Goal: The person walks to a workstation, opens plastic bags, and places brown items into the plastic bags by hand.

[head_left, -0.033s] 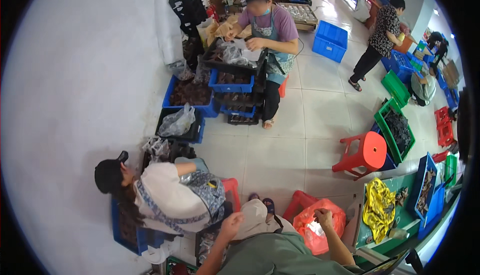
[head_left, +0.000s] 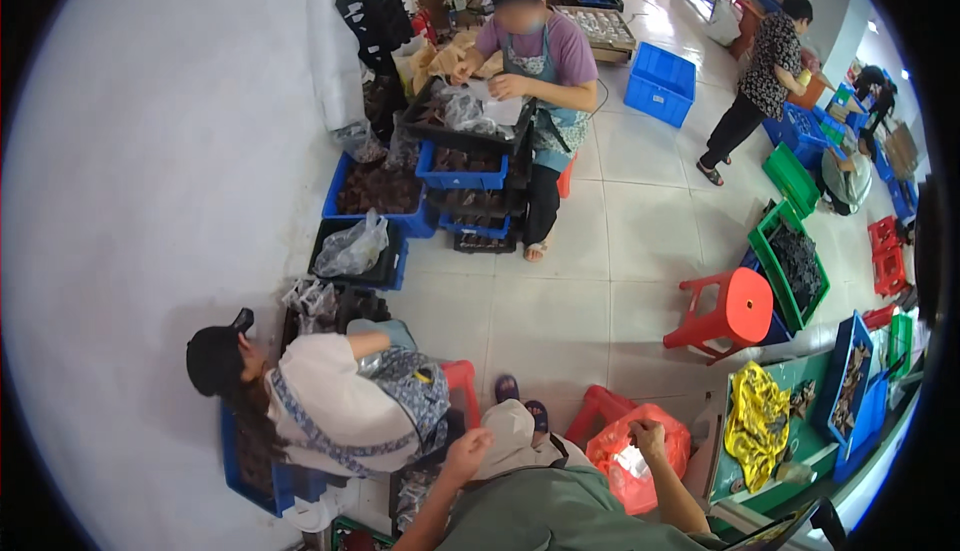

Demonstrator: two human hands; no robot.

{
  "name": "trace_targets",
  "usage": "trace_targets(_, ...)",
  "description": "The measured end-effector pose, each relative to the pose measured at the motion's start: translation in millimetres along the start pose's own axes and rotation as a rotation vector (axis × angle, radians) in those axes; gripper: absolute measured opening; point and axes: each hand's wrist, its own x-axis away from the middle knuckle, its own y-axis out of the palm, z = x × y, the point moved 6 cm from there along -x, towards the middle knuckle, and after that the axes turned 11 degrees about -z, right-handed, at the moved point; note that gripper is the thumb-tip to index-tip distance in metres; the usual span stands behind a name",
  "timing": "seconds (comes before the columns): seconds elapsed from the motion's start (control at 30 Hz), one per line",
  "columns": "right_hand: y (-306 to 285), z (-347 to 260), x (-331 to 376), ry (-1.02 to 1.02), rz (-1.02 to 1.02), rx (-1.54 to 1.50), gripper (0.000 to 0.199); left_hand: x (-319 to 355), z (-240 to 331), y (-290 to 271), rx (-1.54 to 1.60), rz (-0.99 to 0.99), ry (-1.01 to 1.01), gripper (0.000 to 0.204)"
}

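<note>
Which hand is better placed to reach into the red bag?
Right. The right hand is already at the top edge of the red bag, seemingly touching its rim. The left hand sits away from it, over the lap, so it would likely have to cross over.

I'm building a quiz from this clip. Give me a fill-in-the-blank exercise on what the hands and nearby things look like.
1. The right hand grips the top of a bag whose colour is ____.
2. The left hand rests on the person's own ____.
3. The round-topped stool on the tiled floor is coloured ____.
4. On the green table at right lies a crumpled cloth coloured ____.

Missing words: red; knee; red; yellow
</note>
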Motion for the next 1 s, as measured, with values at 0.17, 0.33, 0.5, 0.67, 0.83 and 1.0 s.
trace_targets(0.17,-4.0,-48.9,-76.3,-0.056,0.121,0.222,0.031,-84.9,28.9,7.4,-0.256,-0.231,-0.049,0.029)
trace_targets(0.33,22.4,-119.2,-144.4,-0.15,0.122,0.314,0.029,-163.1,71.9,-36.6,-0.119,-0.129,-0.019,0.03)
trace_targets(0.5,55.8,-234.4,-231.9,-0.132,-0.107,0.327,0.026,-201.6,64.8,-91.4,-0.033,0.118,-0.036,0.03)
trace_targets(0.67,84.6,-316.3,-300.9,-0.13,-0.234,0.276,0.022,-244.0,105.1,-122.8,-0.03,0.218,-0.11,0.033)
trace_targets(0.83,146.7,-412.2,-388.6,-0.232,-0.393,0.491,0.027,-288.8,104.7,-128.6,0.114,0.346,-0.179,0.034)
trace_targets(1.0,185.5,-473.4,-443.7,-0.204,-0.462,0.455,0.039,-340.5,123.0,-139.1,0.246,0.439,-0.131,0.029)
